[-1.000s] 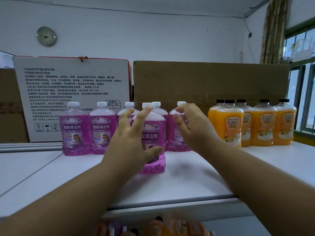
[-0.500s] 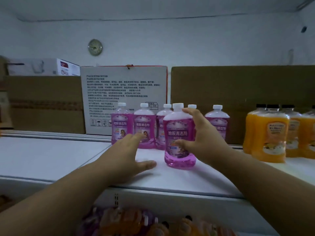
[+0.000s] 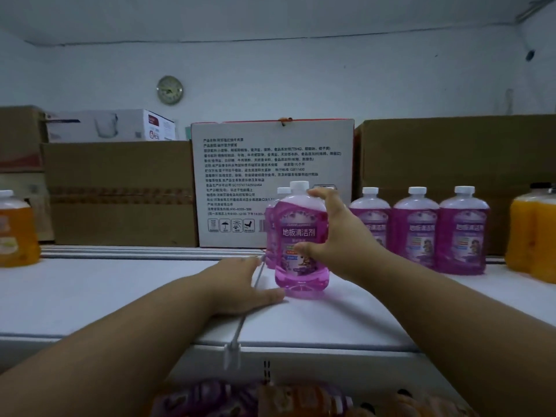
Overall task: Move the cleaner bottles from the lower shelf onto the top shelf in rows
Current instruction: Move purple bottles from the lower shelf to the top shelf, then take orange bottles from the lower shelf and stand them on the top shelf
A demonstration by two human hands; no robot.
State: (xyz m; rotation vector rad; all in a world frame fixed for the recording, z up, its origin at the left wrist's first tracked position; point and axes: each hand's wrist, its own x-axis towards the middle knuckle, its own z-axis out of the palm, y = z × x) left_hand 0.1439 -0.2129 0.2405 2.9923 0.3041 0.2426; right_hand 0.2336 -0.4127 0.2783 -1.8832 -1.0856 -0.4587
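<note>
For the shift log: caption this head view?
Right hand holds a purple bottle upright on the top shelf; left hand rests flat beside it.

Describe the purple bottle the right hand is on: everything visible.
The front purple bottle is clear plastic with a white screw cap, pink-purple liquid and a purple label printed in white Chinese characters. It stands upright on the white top shelf, ahead of the purple row. The right hand grips its side; the left hand rests flat beside its base.

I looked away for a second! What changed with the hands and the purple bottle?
The right hand took hold of the front purple floor-cleaner bottle, which it wasn't gripping a second ago. The left hand let go and dropped flat onto the top shelf. The back-row purple bottles stayed put.
</note>
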